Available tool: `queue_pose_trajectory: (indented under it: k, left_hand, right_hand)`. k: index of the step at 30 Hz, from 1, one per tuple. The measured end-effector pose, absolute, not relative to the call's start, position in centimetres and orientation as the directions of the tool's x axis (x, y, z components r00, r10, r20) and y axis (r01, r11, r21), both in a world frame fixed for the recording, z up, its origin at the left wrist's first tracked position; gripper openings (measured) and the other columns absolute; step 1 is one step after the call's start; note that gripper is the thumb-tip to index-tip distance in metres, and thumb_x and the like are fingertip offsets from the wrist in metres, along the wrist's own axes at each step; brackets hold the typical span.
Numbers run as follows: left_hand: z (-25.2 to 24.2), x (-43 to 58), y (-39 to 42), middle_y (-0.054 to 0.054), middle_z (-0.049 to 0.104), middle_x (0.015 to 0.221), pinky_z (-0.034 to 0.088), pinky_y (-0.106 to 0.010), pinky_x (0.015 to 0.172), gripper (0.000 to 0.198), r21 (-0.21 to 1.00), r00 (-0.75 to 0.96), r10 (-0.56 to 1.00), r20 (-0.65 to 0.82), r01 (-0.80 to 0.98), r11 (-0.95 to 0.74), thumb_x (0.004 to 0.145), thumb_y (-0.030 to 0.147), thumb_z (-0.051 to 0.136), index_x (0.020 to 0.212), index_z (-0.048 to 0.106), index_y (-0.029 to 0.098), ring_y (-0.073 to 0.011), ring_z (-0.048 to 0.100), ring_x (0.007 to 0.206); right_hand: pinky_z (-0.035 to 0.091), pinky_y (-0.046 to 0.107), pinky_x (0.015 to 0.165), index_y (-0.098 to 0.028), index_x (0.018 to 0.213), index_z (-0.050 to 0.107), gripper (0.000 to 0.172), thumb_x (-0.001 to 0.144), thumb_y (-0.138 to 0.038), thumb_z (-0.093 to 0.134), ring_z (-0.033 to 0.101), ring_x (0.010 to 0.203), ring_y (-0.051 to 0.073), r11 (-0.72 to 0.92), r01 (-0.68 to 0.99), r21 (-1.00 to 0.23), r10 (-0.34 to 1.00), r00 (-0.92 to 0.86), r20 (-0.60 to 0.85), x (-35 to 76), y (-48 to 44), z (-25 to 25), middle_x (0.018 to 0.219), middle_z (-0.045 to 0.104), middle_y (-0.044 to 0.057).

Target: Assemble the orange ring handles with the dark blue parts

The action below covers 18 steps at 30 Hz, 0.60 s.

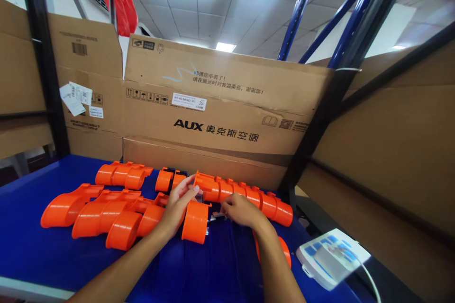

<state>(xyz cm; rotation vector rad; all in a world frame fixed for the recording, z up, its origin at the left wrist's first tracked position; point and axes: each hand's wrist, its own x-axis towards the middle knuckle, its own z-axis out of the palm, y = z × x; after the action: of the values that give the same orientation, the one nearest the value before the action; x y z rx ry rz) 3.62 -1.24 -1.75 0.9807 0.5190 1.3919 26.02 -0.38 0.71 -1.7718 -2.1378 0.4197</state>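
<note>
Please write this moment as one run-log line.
left hand: beside row of orange parts | right hand: near grey metal piece | below: blue table

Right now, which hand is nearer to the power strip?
The right. The right hand is to the left of the power strip and higher in the picture; the left hand is farther left, on the far side of the right.

The blue table (28, 213) had bent orange pieces (122, 231) on its left side. A long row of orange rings (254, 196) lay near the back edge. A white power strip (313, 250) sat by the right edge.
</note>
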Motion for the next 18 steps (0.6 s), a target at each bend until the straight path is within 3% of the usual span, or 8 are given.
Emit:
queue_pose_trajectory:
  k: [3, 7, 14, 18]
  left_hand:
    - [-1.79, 3.68, -1.26, -0.004, 0.072, 0.084, 0.042, -0.022, 0.057, 0.070, 0.817, 0.148, 0.963, 0.225, -0.567, -0.104, 0.072, 0.046, 0.082, 0.133, 0.061, 0.019, -0.0108, 0.055, 0.059]
    - [-1.83, 3.70, -1.31, -0.003, 0.071, 0.083, 0.041, -0.022, 0.057, 0.071, 0.818, 0.149, 0.963, 0.225, -0.566, -0.104, 0.071, 0.047, 0.082, 0.132, 0.061, 0.019, -0.0104, 0.054, 0.058]
    - [-1.61, 3.71, -1.45, -0.005, 0.074, 0.091, 0.042, -0.023, 0.057, 0.071, 0.827, 0.148, 0.962, 0.230, -0.550, -0.113, 0.069, 0.046, 0.083, 0.131, 0.063, 0.020, -0.0117, 0.057, 0.060]
    - [-1.72, 3.70, -1.34, -0.005, 0.073, 0.091, 0.042, -0.023, 0.057, 0.073, 0.825, 0.149, 0.965, 0.215, -0.556, -0.098, 0.069, 0.046, 0.083, 0.134, 0.060, 0.021, -0.0115, 0.058, 0.060]
  right_hand:
    - [0.032, 0.024, 0.056, -0.020, 0.073, 0.075, 0.015, 0.078, -0.015, 0.062, 0.056, 0.059, 0.014, 0.183, 0.898, -0.400, 0.983, -0.173, 0.061, 26.65, -0.29, 0.55, 0.061, 0.067, 0.000]
    - [0.033, 0.023, 0.057, -0.022, 0.073, 0.076, 0.014, 0.069, -0.010, 0.071, 0.053, 0.057, 0.013, 0.203, 0.905, -0.374, 0.979, -0.200, 0.045, 27.02, -0.23, 0.29, 0.059, 0.062, -0.002]
    - [0.035, 0.023, 0.059, -0.021, 0.069, 0.074, 0.012, 0.071, -0.009, 0.070, 0.052, 0.061, 0.014, 0.257, 0.903, -0.343, 0.965, -0.260, 0.038, 26.42, -0.17, 0.07, 0.062, 0.063, -0.002]
    - [0.039, 0.025, 0.066, -0.020, 0.070, 0.072, 0.012, 0.073, -0.009, 0.066, 0.056, 0.073, 0.017, 0.278, 0.906, -0.318, 0.959, -0.279, 0.045, 26.40, -0.60, 0.22, 0.073, 0.066, 0.002]
